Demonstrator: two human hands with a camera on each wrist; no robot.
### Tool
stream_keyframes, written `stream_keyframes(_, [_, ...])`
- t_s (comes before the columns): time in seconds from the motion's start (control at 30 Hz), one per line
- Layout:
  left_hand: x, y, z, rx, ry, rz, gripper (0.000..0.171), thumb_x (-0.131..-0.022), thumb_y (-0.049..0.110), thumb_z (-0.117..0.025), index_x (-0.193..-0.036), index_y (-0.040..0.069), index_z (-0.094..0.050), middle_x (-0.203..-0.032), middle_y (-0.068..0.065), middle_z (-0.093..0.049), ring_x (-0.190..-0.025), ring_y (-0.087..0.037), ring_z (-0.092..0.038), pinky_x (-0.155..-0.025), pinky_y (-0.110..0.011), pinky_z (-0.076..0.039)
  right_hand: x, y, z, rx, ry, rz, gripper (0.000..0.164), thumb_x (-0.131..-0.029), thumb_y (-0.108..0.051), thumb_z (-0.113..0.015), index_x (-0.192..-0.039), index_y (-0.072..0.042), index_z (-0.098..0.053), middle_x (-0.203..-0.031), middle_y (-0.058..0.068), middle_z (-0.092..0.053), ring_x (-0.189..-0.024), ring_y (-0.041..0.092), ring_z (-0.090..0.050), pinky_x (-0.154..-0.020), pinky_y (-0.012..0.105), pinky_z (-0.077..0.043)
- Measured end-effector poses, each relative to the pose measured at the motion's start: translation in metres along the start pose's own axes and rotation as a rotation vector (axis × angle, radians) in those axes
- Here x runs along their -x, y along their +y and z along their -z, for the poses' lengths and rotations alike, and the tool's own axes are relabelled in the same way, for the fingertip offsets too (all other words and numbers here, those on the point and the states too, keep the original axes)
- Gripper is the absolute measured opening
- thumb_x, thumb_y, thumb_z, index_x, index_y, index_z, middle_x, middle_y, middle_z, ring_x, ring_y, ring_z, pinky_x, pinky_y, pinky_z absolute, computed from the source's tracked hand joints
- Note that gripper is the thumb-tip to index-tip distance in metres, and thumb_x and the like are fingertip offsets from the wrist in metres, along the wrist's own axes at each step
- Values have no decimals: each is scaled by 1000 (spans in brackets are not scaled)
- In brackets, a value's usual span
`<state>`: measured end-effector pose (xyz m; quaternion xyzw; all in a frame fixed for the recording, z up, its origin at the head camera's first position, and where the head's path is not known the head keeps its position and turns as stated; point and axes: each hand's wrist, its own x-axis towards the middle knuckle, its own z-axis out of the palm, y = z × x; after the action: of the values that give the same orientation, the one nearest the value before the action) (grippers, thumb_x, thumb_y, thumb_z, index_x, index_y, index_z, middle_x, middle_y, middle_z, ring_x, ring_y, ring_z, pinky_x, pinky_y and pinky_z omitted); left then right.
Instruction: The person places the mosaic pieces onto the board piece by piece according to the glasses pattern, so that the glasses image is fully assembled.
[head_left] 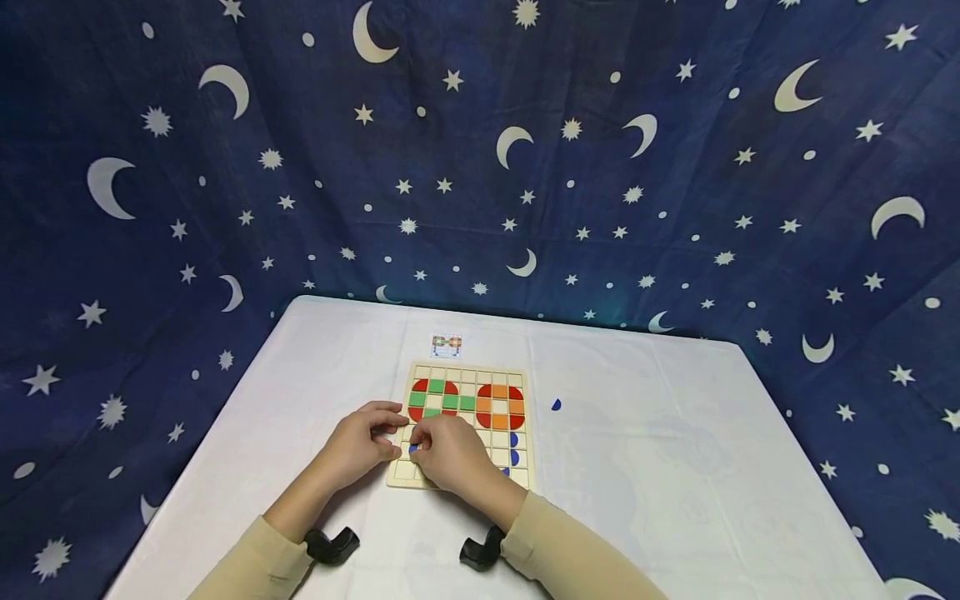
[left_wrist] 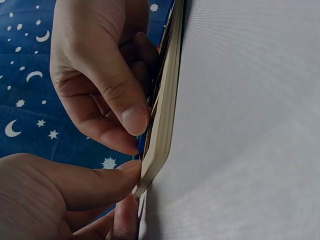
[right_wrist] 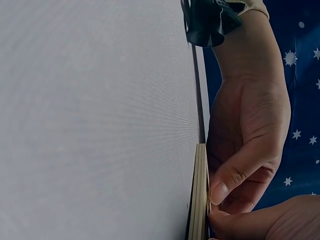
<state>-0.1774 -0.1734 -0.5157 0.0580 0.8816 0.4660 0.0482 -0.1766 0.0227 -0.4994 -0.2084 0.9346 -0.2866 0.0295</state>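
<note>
A light wooden grid board (head_left: 405, 471) lies on the table, with red, green, orange and blue flat pieces in its cells. My right hand (head_left: 453, 454) is over the board's lower left part, thumb and fingertips pinching a small blue half-circle piece (head_left: 412, 448) at a cell there. Against the left edge rests my left hand (head_left: 356, 450), its thumb and fingertips touching the board with fingers loosely bent. The left wrist view shows a blue sliver (left_wrist: 142, 142) beside the right thumb. Down the right side sit blue half-circles (head_left: 513, 457), the lowest partly hidden by the right hand.
One loose blue half-circle (head_left: 556, 405) lies on the white tablecloth (head_left: 637, 467) right of the board. A small pattern card (head_left: 447, 346) lies beyond the board's far edge. Behind the table hangs a dark blue curtain (head_left: 480, 150) with moons and stars.
</note>
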Motion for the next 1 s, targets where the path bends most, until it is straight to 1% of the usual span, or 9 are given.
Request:
stream_keyframes(0.2, [0,1,0,-2,1,6,41,-79,-4,-88,-118,10,-82,-146,-4,-67,-106,-14,-66,-80,-19,-56,1,2,0,-14,-3,4,10,-89,-19,-87,-91,-20,-77,-67,-15,-54,-63,1,-47,-59,20,-38])
stream_keyframes(0.3, [0,1,-1,-2,3,12,41,-79,-4,-88,-117,11,-82,-146,-4,-67,-106,-14,-66,-80,-18,-55,2,4,3,-27,-3,2,11,-88,-18,-87,-94,-19,-77,-69,-15,-55,-65,1,-49,-62,20,-40])
stream_keyframes(0.43, [0,1,-2,-7,7,10,42,-78,-4,-88,-117,11,-82,-145,-3,-68,-107,-15,-67,-81,-19,-55,4,10,9,-37,12,-15,12,-88,-15,-86,-96,-18,-78,-71,-14,-56,-69,2,-50,-66,20,-42])
stream_keyframes(0.5, [0,1,-2,-14,9,9,41,-78,-3,-88,-116,12,-82,-145,-3,-68,-108,-15,-68,-82,-19,-55,5,14,13,-43,25,-27,12,-87,-14,-86,-95,-18,-78,-72,-13,-56,-70,3,-50,-66,21,-43])
stream_keyframes(0.7, [-1,1,-2,-30,9,16,41,-80,-2,-88,-118,12,-82,-146,-3,-67,-107,-13,-66,-82,-20,-54,14,31,29,-62,51,-99,12,-89,-14,-85,-95,-18,-76,-71,-12,-57,-68,6,-51,-64,24,-43])
stream_keyframes(0.83, [-1,0,-2,-27,14,22,41,-80,-3,-88,-118,12,-82,-146,-3,-67,-106,-14,-65,-80,-20,-53,20,46,42,-77,93,-130,13,-89,-11,-84,-98,-16,-77,-75,-10,-59,-72,7,-53,-69,25,-46])
stream_keyframes(1.0, [-1,0,-3,-14,12,23,41,-80,-3,-88,-117,12,-82,-146,-3,-66,-105,-14,-65,-79,-20,-54,26,68,58,-105,146,-199,12,-90,-9,-84,-97,-15,-76,-79,-8,-62,-75,10,-56,-71,26,-48])
